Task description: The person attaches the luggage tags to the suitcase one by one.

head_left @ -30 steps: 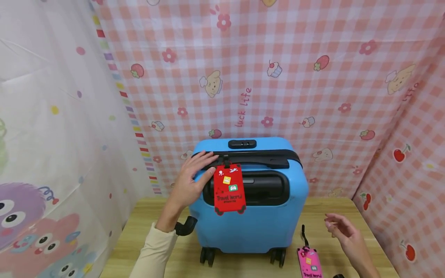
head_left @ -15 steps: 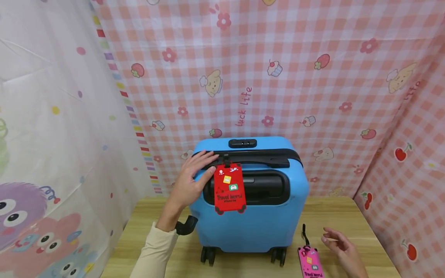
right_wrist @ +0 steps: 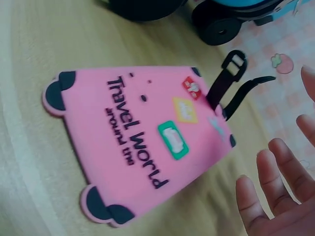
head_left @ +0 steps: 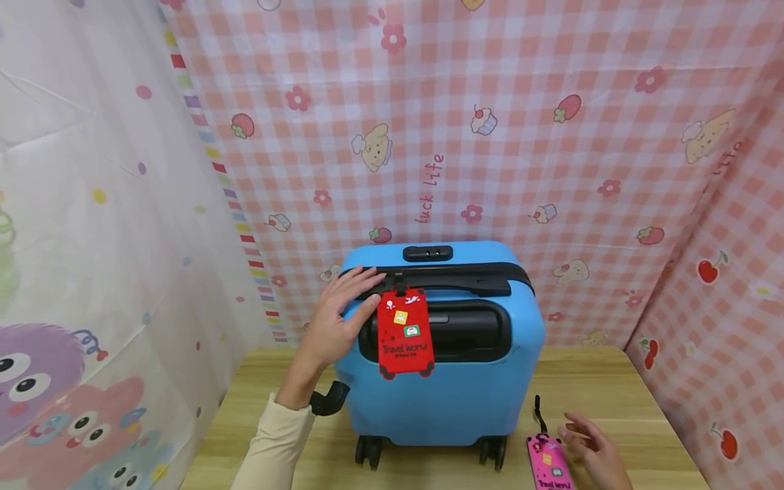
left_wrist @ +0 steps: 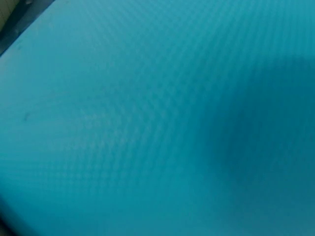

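A blue suitcase (head_left: 453,401) stands upright on the wooden table. My left hand (head_left: 338,320) rests on its upper left corner, fingers extended by the end of the black carry handle (head_left: 459,286). A red luggage tag (head_left: 404,340) hangs from that handle, right beside my left thumb. The left wrist view is filled by the blue shell (left_wrist: 123,123). At the lower right lies a pink luggage tag (head_left: 549,463), printed "Travel World", with a black strap (right_wrist: 221,88) whose end is loose from the buckle. My right hand (head_left: 594,449) is at the tag's right edge, fingers loosely bent, holding nothing.
Black wheels (head_left: 369,449) carry the suitcase on the table (head_left: 588,381). A pink checked curtain (head_left: 551,170) hangs close behind it and continues on the right. To the left hangs a white patterned curtain (head_left: 92,238). A black curved piece (head_left: 329,399) sits by my left wrist.
My right hand has moved down and to the left, coming close to the pink luggage tag. My left hand keeps its place on the suitcase.
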Motion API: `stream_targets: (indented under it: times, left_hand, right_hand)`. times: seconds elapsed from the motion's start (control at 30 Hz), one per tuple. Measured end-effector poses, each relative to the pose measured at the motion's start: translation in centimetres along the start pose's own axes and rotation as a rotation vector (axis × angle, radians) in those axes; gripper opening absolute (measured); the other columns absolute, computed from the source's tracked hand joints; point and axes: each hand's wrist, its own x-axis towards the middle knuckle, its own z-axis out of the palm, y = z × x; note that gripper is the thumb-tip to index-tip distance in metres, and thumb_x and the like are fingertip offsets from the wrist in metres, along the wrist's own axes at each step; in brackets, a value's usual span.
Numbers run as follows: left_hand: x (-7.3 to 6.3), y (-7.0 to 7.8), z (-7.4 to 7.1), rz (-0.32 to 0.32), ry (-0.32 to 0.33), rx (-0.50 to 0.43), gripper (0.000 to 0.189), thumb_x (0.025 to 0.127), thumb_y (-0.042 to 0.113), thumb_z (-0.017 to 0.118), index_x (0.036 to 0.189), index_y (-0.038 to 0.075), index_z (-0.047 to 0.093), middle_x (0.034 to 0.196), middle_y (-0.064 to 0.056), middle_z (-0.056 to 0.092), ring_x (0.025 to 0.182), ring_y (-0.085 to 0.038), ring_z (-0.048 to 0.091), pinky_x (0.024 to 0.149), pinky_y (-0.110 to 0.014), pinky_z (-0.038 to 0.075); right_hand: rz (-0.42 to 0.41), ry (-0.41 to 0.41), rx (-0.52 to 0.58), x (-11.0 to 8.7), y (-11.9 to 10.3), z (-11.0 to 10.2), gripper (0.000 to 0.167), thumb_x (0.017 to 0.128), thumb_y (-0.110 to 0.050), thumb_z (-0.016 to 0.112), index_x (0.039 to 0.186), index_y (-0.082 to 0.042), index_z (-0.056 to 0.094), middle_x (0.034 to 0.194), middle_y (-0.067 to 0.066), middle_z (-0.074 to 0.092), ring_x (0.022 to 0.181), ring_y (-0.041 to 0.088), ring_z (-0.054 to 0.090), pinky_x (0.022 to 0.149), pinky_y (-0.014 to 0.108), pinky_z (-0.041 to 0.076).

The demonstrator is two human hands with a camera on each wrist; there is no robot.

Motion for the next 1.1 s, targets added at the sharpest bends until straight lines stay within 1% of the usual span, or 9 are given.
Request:
stream_targets:
  times: [0.1, 0.17, 0.33, 0.43, 0.57, 0.7, 0.87, 0.97, 1.1]
  left_hand:
    - [0.0, 0.0, 0.1, -0.005, -0.005, -0.001, 0.040, 0.100, 0.027, 0.058, 0.139, 0.020, 0.060, 0.149, -0.002, 0.050, 0.146, -0.022, 0.032, 0.118, -0.059, 0.013]
    - [-0.1, 0.0, 0.1, -0.005, -0.006, 0.000, 0.040, 0.100, 0.028, 0.058, 0.139, 0.020, 0.060, 0.149, -0.002, 0.050, 0.146, -0.022, 0.032, 0.118, -0.059, 0.013]
    - [-0.1, -0.2, 0.1, 0.002, 0.000, 0.003, 0.040, 0.100, 0.027, 0.058, 0.139, 0.020, 0.060, 0.149, -0.002, 0.050, 0.146, -0.022, 0.033, 0.119, -0.058, 0.014]
    - [-0.2, -0.3, 0.1, 0.008, 0.003, 0.001, 0.040, 0.100, 0.026, 0.058, 0.139, 0.019, 0.060, 0.149, -0.002, 0.051, 0.146, -0.022, 0.033, 0.119, -0.057, 0.014]
    - [-0.1, -0.3, 0.0, 0.011, 0.006, 0.003, 0.040, 0.100, 0.026, 0.058, 0.139, 0.020, 0.060, 0.149, -0.002, 0.051, 0.146, -0.022, 0.033, 0.119, -0.057, 0.014]
    - [-0.1, -0.1, 0.0, 0.004, 0.007, 0.006, 0.040, 0.100, 0.027, 0.058, 0.139, 0.020, 0.060, 0.149, -0.003, 0.050, 0.145, -0.022, 0.033, 0.119, -0.058, 0.014]
    - [-0.1, 0.0, 0.0, 0.000, 0.003, 0.005, 0.040, 0.099, 0.026, 0.058, 0.139, 0.018, 0.060, 0.149, -0.003, 0.051, 0.145, -0.023, 0.033, 0.119, -0.058, 0.014]
    - [-0.1, -0.1, 0.0, 0.002, 0.001, 0.009, 0.040, 0.100, 0.026, 0.058, 0.139, 0.018, 0.060, 0.149, -0.003, 0.050, 0.145, -0.023, 0.033, 0.119, -0.058, 0.015]
    - [-0.1, -0.1, 0.0, 0.004, 0.002, 0.014, 0.040, 0.100, 0.026, 0.058, 0.139, 0.018, 0.060, 0.149, -0.003, 0.050, 0.145, -0.023, 0.033, 0.119, -0.058, 0.015]
  right_hand:
    - [0.010, -0.005, -0.004, 0.1, 0.4, 0.2, 0.076, 0.095, -0.047, 0.062, 0.151, -0.003, 0.035, 0.142, 0.029, 0.045, 0.110, 0.028, 0.060, 0.080, 0.034, 0.055]
    - [0.008, -0.006, -0.004, 0.2, 0.7, 0.3, 0.076, 0.095, -0.048, 0.062, 0.150, -0.002, 0.036, 0.141, 0.030, 0.044, 0.113, 0.034, 0.058, 0.082, 0.038, 0.055]
    - [-0.039, 0.018, -0.053, 0.4, 1.7, 0.9, 0.068, 0.096, -0.041, 0.063, 0.147, 0.000, 0.041, 0.138, 0.029, 0.050, 0.118, 0.040, 0.056, 0.089, 0.044, 0.053]
    - [-0.013, 0.005, -0.058, 0.7, 2.0, 1.5, 0.071, 0.095, -0.044, 0.063, 0.147, -0.001, 0.040, 0.138, 0.029, 0.050, 0.118, 0.040, 0.055, 0.092, 0.048, 0.050]
    - [0.047, -0.025, -0.027, 1.3, 2.0, 2.2, 0.086, 0.091, -0.056, 0.063, 0.148, 0.002, 0.035, 0.141, 0.032, 0.043, 0.120, 0.042, 0.050, 0.096, 0.055, 0.044]
    - [0.044, -0.026, -0.036, 1.4, 1.6, 2.4, 0.086, 0.092, -0.054, 0.064, 0.148, 0.004, 0.033, 0.142, 0.031, 0.042, 0.118, 0.038, 0.050, 0.094, 0.050, 0.044]
    - [0.030, -0.039, -0.072, 1.6, 1.8, 2.5, 0.085, 0.088, -0.048, 0.071, 0.146, 0.004, 0.037, 0.138, 0.029, 0.045, 0.109, 0.031, 0.049, 0.084, 0.040, 0.043]
    - [0.002, -0.027, -0.105, 1.7, 2.1, 2.7, 0.082, 0.086, -0.045, 0.075, 0.143, 0.004, 0.042, 0.126, 0.023, 0.054, 0.100, 0.026, 0.048, 0.077, 0.033, 0.040]
    - [0.016, -0.026, -0.117, 1.7, 2.0, 2.9, 0.082, 0.082, -0.043, 0.079, 0.140, 0.004, 0.046, 0.110, 0.013, 0.057, 0.093, 0.023, 0.047, 0.073, 0.035, 0.038]
